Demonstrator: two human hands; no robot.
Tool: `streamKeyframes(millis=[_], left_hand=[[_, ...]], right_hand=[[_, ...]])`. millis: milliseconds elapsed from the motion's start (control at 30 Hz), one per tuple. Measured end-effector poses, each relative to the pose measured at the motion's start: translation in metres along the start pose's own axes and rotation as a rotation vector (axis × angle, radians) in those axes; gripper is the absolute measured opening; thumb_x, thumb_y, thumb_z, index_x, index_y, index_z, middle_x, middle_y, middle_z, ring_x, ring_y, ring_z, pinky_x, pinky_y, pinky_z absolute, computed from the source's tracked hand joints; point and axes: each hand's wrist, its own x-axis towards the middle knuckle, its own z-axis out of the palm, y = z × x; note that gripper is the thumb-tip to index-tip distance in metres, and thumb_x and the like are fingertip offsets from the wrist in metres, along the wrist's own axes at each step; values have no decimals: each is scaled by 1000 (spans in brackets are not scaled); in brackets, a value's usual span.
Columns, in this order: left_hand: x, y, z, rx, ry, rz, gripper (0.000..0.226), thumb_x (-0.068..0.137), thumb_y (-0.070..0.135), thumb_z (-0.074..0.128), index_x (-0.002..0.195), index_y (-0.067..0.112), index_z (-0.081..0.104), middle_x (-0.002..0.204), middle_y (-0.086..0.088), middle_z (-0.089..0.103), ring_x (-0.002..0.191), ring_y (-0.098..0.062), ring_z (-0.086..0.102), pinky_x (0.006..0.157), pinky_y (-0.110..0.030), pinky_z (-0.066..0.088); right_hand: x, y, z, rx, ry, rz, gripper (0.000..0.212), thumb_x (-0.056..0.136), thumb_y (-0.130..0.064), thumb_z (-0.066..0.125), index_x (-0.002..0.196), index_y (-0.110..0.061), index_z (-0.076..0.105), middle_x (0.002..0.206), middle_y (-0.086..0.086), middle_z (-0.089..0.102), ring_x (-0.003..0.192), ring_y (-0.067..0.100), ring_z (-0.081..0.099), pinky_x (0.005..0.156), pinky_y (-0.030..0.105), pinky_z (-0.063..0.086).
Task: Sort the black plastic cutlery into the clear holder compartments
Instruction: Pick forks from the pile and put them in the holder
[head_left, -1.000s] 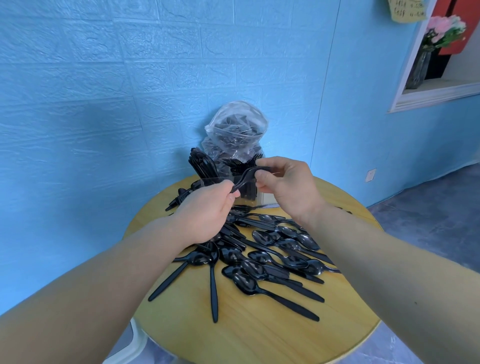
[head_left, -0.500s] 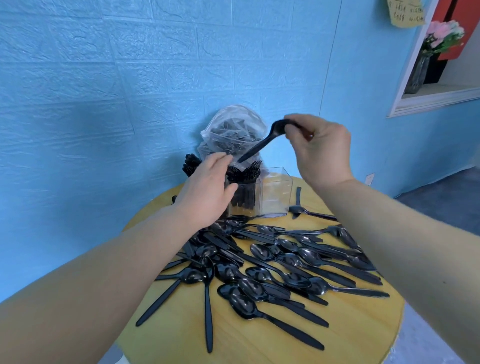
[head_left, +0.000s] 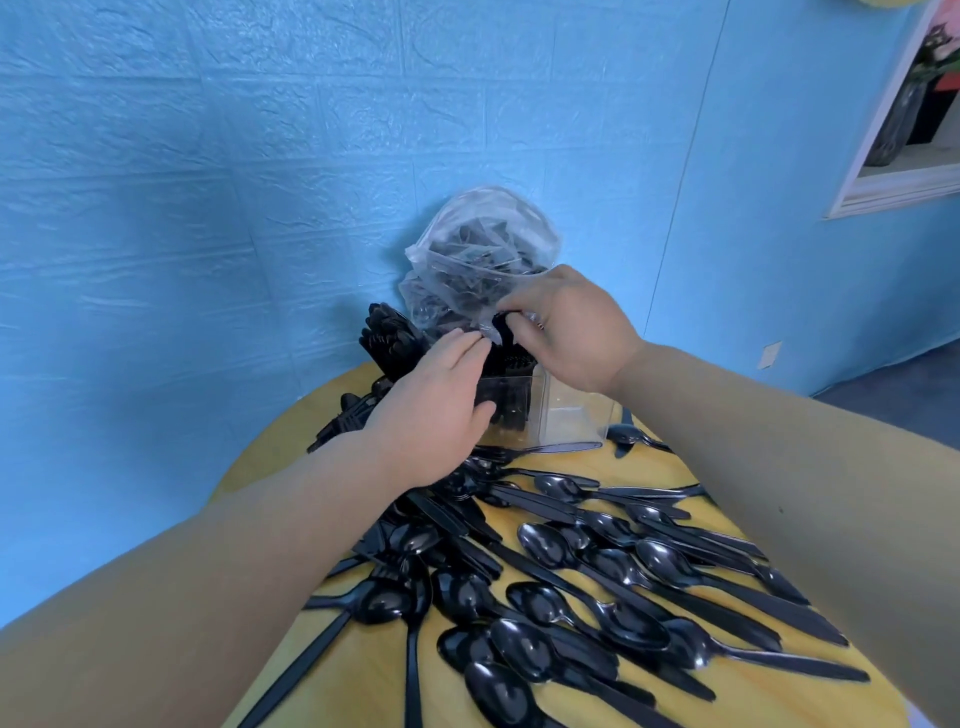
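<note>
Two hands meet over the holder (head_left: 561, 415): your right hand (head_left: 576, 332) pinches a fork (head_left: 501, 332) above the middle compartment, your left hand (head_left: 431, 410) rests flat. Dropped crooked, it could snag the packed forks.

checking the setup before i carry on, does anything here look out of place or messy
Yes. Loose black cutlery lies scattered across the round table, unsorted. In the clear holder, the rightmost compartment looks empty. Behind it sits a crumpled plastic bag of dark items.
</note>
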Motion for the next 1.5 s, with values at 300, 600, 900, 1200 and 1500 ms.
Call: streamKeyframes(millis=[300, 600, 900, 1200, 1500], left_hand=[[12, -3, 4, 64, 71, -50, 69, 95, 31, 52, 150, 6, 18, 157, -9, 16, 147, -23, 5, 117, -29, 4], [22, 3, 2, 89, 35, -68, 61, 94, 29, 53, 145, 6, 28, 148, -7, 33, 139, -23, 24, 115, -31, 18], [24, 2, 0, 89, 29, -94, 62, 93, 28, 56, 145, 10, 27, 149, -4, 32, 137, -19, 29, 111, -28, 25], [26, 0, 3, 82, 73, -121, 58, 93, 25, 55, 144, 9, 33, 145, -5, 37, 134, -21, 33, 109, -30, 28], [27, -1, 4, 40, 121, -80, 47, 93, 8, 52, 140, 10, 44, 136, -7, 46, 112, -25, 53, 93, -35, 45]], right_hand=[[-16, 13, 9, 100, -216, 53, 79, 81, -62, 49, 147, -23, 32, 157, 4, 20, 145, 19, 8, 112, 24, 4], [-16, 16, 5, 113, -128, 97, 91, 73, -51, 74, 146, -17, 31, 153, 2, 28, 140, 17, 18, 111, 25, 16], [-16, 21, 5, 193, -239, 187, 86, 75, -36, 78, 145, -17, 32, 135, 6, 53, 123, 22, 48, 97, 26, 35], [-17, 25, 16, 180, -94, 196, 46, 75, -31, 78, 115, -16, 62, 113, -1, 43, 100, 14, 47, 87, 24, 38], [-25, 14, 30, 159, 4, 89, 33, 86, -20, 65, 119, -17, 64, 106, 3, 62, 94, 19, 56, 84, 37, 47]])
